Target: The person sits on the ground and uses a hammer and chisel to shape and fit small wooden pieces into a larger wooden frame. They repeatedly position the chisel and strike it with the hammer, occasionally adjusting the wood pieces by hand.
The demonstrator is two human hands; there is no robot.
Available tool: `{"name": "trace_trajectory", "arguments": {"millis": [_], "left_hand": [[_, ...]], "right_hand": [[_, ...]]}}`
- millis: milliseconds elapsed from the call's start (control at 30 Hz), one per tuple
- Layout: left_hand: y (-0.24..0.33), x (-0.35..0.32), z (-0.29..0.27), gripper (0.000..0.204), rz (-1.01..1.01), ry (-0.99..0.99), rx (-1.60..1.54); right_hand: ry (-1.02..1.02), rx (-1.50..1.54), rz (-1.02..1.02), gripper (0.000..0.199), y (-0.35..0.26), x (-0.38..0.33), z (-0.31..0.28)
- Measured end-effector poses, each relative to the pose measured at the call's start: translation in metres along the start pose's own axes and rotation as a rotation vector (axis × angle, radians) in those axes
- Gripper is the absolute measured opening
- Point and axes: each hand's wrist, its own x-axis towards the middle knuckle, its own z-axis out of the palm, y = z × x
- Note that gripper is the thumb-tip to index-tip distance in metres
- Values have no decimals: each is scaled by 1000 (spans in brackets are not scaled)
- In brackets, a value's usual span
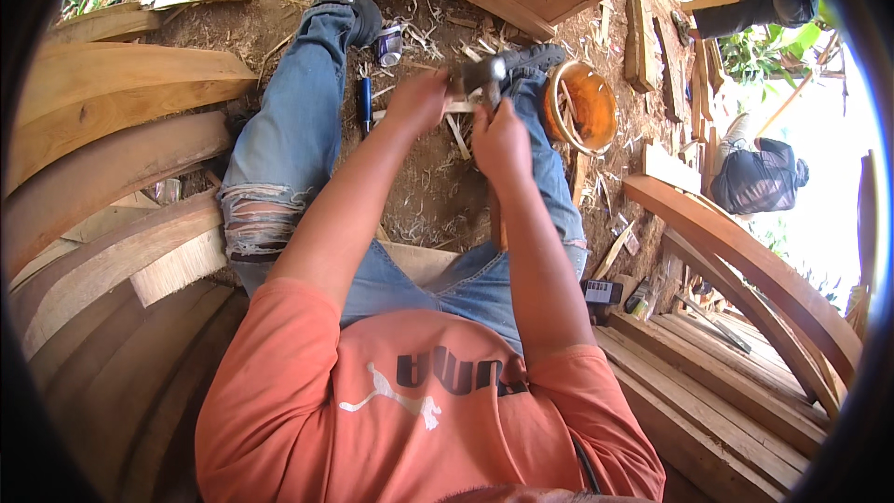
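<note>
My right hand (501, 138) is wrapped round the handle of a hammer (486, 73). The hammer's dark metal head sits just above that fist, and its wooden handle runs down between my thighs. Close to the head, my left hand (418, 101) is closed; what it grips is hidden by the hand and the hammer head. A thin pale wood strip (454, 107) shows between the two hands. On the ground beside my left forearm is a tool with a blue handle (365, 98).
An orange bucket (556, 110) stands against my right leg. A drink can (388, 45) sits near my left shoe. Curved timbers (140, 70) are stacked at left, more planks (708, 382) at right. A wooden frame (549, 9) lies ahead. Another person (759, 177) is at far right.
</note>
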Motion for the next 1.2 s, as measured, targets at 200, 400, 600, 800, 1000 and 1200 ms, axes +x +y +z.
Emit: {"name": "trace_trajectory", "arguments": {"millis": [200,400,600,800,1000,1200], "left_hand": [[24,-1,-12,33,9,47,-28],[41,0,-28,29,48,119,-25],[28,1,0,38,16,43,9],[49,1,-37,40,54,158,-41],[17,11,-3,36,19,37,90],[37,8,-40,32,130,232,-30]], "right_hand": [[27,13,-53,34,12,10,-10],[44,86,-28,35,0,5,-26],[18,-38,-51,33,19,19,-10],[114,49,-70,32,-2,7,-28],[-27,-40,-32,32,21,25,8],[123,55,-135,32,-6,14,-30]]}}
